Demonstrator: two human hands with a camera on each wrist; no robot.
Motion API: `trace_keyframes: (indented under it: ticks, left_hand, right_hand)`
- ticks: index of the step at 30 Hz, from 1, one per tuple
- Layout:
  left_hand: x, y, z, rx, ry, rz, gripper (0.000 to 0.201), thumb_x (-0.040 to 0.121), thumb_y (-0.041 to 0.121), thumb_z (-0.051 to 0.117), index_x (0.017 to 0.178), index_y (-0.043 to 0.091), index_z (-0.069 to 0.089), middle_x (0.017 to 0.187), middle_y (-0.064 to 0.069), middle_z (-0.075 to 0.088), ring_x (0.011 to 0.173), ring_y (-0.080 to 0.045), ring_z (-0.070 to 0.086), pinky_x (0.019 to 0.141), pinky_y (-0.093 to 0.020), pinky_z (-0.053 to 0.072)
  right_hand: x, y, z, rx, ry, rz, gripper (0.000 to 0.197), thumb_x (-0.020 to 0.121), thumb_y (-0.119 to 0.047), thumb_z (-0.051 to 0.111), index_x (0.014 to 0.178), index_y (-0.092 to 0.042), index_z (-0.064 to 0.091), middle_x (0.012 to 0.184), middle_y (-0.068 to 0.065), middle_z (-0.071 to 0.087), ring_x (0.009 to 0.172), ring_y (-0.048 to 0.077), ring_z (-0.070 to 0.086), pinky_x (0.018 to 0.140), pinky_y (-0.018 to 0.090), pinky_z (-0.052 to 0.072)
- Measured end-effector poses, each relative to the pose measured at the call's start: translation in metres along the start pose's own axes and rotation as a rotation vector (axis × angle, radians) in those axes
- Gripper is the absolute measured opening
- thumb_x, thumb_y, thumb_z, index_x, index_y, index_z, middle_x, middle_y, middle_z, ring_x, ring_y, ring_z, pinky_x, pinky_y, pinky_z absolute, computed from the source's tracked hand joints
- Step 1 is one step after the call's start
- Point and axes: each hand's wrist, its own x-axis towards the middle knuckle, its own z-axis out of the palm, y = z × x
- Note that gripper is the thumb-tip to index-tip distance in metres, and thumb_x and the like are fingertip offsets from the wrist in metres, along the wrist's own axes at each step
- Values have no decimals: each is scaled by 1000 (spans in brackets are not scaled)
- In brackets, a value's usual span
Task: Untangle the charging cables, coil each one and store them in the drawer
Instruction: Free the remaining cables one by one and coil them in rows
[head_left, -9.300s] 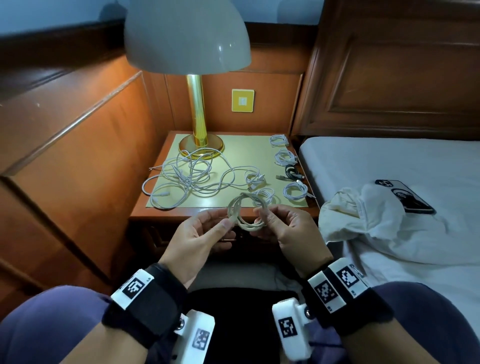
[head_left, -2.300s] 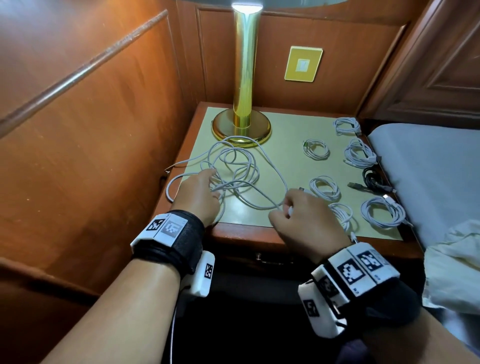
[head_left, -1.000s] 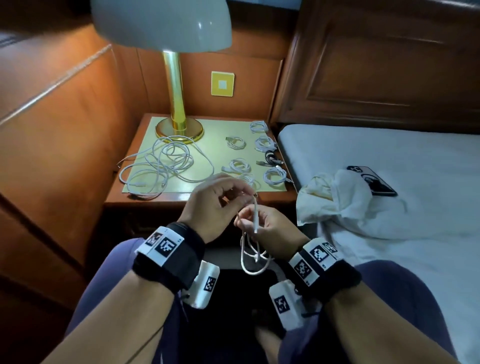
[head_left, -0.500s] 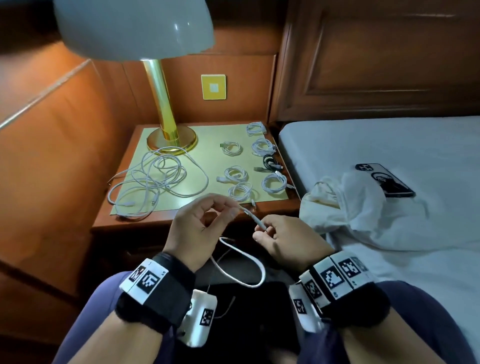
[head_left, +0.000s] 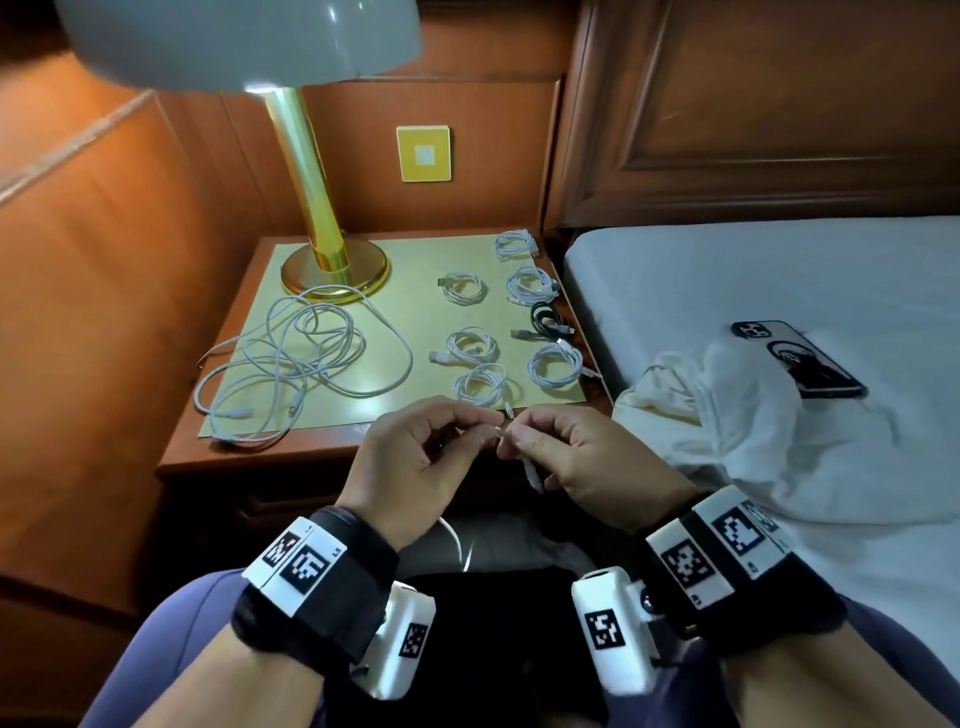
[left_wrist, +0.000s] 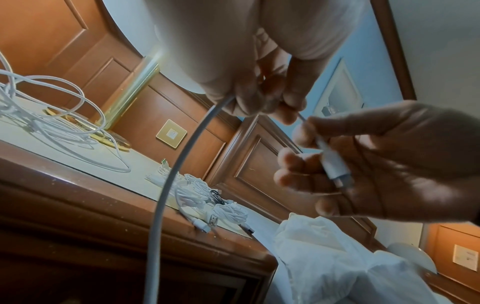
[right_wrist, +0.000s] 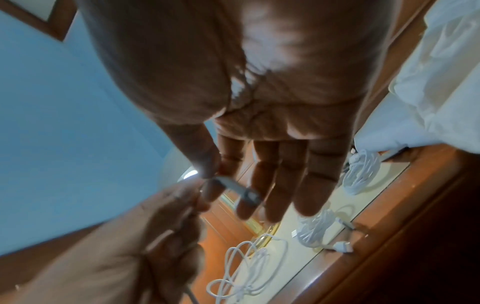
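1 white cable (left_wrist: 168, 174) in work, held over lap just off table (head_left: 249, 462) edge: right hand (head_left: 587, 457) pinches plug end, left hand (head_left: 415, 457) pinches cord. Step: starting coil. Next: wind loops evenly; tangle (head_left: 296, 358) remains on table.

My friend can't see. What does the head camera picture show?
Two hands, left hand and right hand, pinch one white cable above a lap. Behind, a nightstand holds a loose cable tangle, seven small coiled cables and a gold lamp.

text: none legible | wrist bands (head_left: 306, 564): square coded markers only
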Motion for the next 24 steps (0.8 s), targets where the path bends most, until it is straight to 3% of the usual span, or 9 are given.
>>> trace_keyframes:
  ticks: [2, 4, 7, 11, 15, 18, 21, 24]
  left_hand:
    - [2, -3, 3, -66, 18, -50, 13, 87, 3, 74, 94, 14, 75, 85, 3, 75, 81, -18, 70, 79, -29, 56]
    - [5, -6, 2, -45, 51, -100, 9, 86, 10, 76, 91, 17, 75, 81, 1, 74, 79, -22, 69, 75, -34, 57]
    - [12, -11, -11, 9, 109, -185, 4, 87, 21, 76, 87, 25, 77, 81, 9, 75, 79, -11, 69, 75, -29, 57]
    - [18, -19, -26, 126, 174, -309, 11, 86, 32, 76, 77, 37, 76, 73, 19, 73, 74, -4, 67, 71, -22, 51]
    - [12, -22, -16, 326, 118, -243, 6, 86, 29, 77, 80, 30, 78, 74, 18, 68, 69, 9, 58, 66, -6, 37]
    - [7, -20, -3, 420, 47, -51, 4, 86, 22, 78, 83, 20, 78, 76, 12, 64, 64, 6, 54, 67, 0, 36]
    - [5, -18, 3, 362, -29, 98, 2, 88, 20, 75, 87, 18, 77, 79, 13, 60, 68, 5, 54, 69, -3, 36]
    - [6, -14, 4, 281, -38, 170, 3, 90, 17, 73, 89, 15, 76, 81, 9, 61, 70, -4, 57, 68, -12, 42]
  right_hand:
    - [1, -4, 1, 168, -42, 59, 29, 107, -23, 44, 86, -10, 61, 76, 7, 66, 64, 23, 62, 60, 30, 46]
    - [2, -8, 0, 530, -10, 167, 28, 108, -18, 37, 84, -10, 51, 63, 1, 51, 49, 15, 48, 51, 30, 37]
    - [6, -8, -19, 966, 240, 204, 28, 108, -20, 35, 83, -16, 46, 57, -6, 34, 43, 7, 29, 46, 25, 28]
    - [9, -4, -47, 1203, 581, 147, 28, 106, -21, 37, 82, -20, 51, 57, -9, 34, 44, 7, 28, 53, 24, 26]
    - [7, -2, -41, 983, 566, 40, 23, 104, -21, 45, 86, -16, 59, 64, -4, 53, 52, 10, 45, 55, 27, 33]
    - [5, -2, -25, 345, 497, -97, 22, 105, -17, 48, 88, -10, 61, 76, 4, 67, 56, 19, 56, 49, 29, 42]
    - [8, 6, -8, -151, 321, -133, 19, 103, -24, 49, 88, -23, 60, 76, 4, 69, 56, 22, 60, 57, 38, 52]
    - [9, 7, -3, -180, 168, -87, 19, 103, -22, 48, 86, -23, 56, 82, -9, 72, 53, 9, 57, 63, 36, 53]
